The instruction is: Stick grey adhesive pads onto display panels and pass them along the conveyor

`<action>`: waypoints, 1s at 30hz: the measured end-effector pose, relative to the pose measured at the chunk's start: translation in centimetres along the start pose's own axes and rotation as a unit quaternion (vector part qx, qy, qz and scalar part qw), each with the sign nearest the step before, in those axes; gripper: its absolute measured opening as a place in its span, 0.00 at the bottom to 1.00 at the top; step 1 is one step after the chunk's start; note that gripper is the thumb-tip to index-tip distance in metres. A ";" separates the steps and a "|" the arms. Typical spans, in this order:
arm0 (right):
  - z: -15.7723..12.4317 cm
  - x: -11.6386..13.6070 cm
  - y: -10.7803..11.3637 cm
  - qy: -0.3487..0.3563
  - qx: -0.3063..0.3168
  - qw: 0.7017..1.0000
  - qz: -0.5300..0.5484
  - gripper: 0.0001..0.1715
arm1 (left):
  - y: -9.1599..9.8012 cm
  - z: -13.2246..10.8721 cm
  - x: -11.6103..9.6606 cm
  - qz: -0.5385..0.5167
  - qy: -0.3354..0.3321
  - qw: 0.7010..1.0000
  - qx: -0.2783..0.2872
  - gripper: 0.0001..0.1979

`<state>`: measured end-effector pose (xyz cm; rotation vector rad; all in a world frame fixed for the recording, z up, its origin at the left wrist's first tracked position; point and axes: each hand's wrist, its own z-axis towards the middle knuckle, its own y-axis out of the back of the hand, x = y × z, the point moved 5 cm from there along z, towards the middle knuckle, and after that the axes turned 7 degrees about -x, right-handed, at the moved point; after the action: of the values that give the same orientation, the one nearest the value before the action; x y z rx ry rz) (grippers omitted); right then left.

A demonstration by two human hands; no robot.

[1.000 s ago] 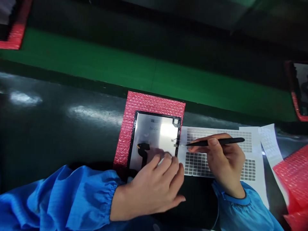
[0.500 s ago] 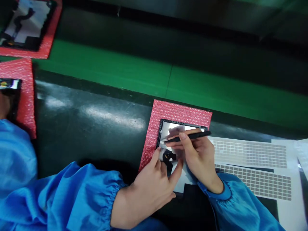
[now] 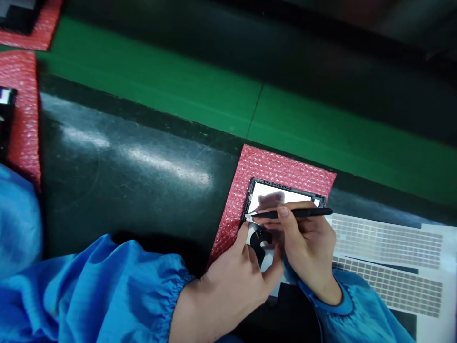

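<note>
In my right hand [image 3: 310, 243] is a slim pair of black tweezers [image 3: 300, 213], its fine tip resting near the left inner edge of a tablet-like device [image 3: 267, 181]. A small whitish piece [image 3: 249, 218] shows at the tip. My left hand [image 3: 228, 286] lies over the device's lower left, index fingertip touching the edge just below the tweezers' tip, thumb spread apart. Between thumb and index finger a black ribbon cable [image 3: 256, 242] curves over the shiny back panel. The device lies on a pink bubble-wrap sheet [image 3: 232, 205]; my hands hide much of it.
At right lie white sheets with rows of small grey rectangles [image 3: 403, 283]. Another person's blue sleeve [image 3: 17, 219] is at the left, near a second pink sheet [image 3: 26, 114] bearing a device. A green strip [image 3: 178, 105] runs behind the dark bench top [image 3: 143, 190].
The view has shifted, so the device and both my hands appear farther right. The tweezers' tip now sits closer to the device's left edge, beside my left index fingertip.
</note>
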<state>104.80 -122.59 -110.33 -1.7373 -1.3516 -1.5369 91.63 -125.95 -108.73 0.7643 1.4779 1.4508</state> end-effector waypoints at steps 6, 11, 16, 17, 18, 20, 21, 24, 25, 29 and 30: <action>0.0 0.0 -0.1 0.007 -0.001 1.000 -0.020 0.14 | 0.0 -0.1 0.1 0.002 -0.002 1.000 -0.002 0.28; -0.1 0.1 0.1 0.019 0.003 0.999 -0.025 0.12 | 0.1 0.1 0.2 0.008 0.016 1.000 0.006 0.38; -0.2 -0.1 0.0 0.025 0.014 0.999 -0.017 0.09 | 0.3 0.7 1.0 -0.013 0.001 1.000 0.021 0.55; -0.2 -0.1 0.0 0.026 0.015 0.999 -0.014 0.09 | 0.4 0.8 1.2 -0.018 -0.003 1.000 0.020 0.56; -0.2 -0.1 -0.1 0.026 0.017 0.999 -0.012 0.09 | 0.5 0.8 1.4 -0.022 -0.007 1.000 0.020 0.56; -0.1 -0.2 -0.1 0.026 0.021 0.999 -0.012 0.09 | 0.6 0.8 1.6 -0.025 -0.014 0.999 0.019 0.57; -0.1 -0.2 -0.1 0.024 0.024 0.999 -0.012 0.09 | 0.6 0.8 1.6 -0.025 -0.019 0.999 0.020 0.58; 0.0 -0.4 -0.1 0.012 0.024 1.000 0.005 0.11 | 0.5 0.7 1.7 -0.028 -0.028 0.999 0.025 0.60; 0.0 -0.4 -0.1 0.010 0.020 1.000 0.014 0.12 | 0.5 0.8 1.7 -0.031 -0.032 0.999 0.027 0.60; 0.2 -0.3 -0.3 0.003 0.005 0.998 0.069 0.14 | 0.4 1.2 2.1 -0.045 -0.044 0.998 0.032 0.60; 0.2 -0.1 -0.3 0.002 0.004 0.996 0.088 0.14 | 0.6 1.2 2.2 -0.050 -0.051 0.997 0.031 0.58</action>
<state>104.61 -122.34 -110.60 -1.7956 -1.1661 -1.4359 91.70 -123.36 -108.42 0.7792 1.4680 1.2770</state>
